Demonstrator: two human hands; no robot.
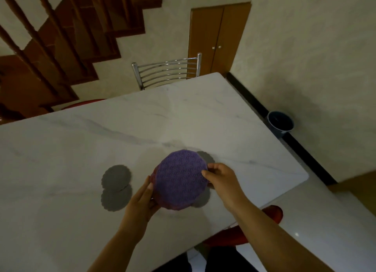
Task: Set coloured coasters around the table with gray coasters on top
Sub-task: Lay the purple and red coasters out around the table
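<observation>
A stack of coloured coasters (179,180), purple on top with a red one showing at its left and lower rim, is held just above the white marble table (61,149). My left hand (145,196) grips the stack's left edge from below. My right hand (218,176) pinches the purple top coaster at its right edge. Two overlapping gray coasters (117,187) lie flat on the table left of the stack. Another gray coaster (206,158) peeks out behind the stack, and one more gray coaster (201,199) shows below it, both partly hidden.
A metal chair (166,72) stands at the table's far edge. A red stool (272,212) sits under the near right edge. A dark bucket (280,123) stands on the floor by the right wall. Wooden stairs rise at the back left.
</observation>
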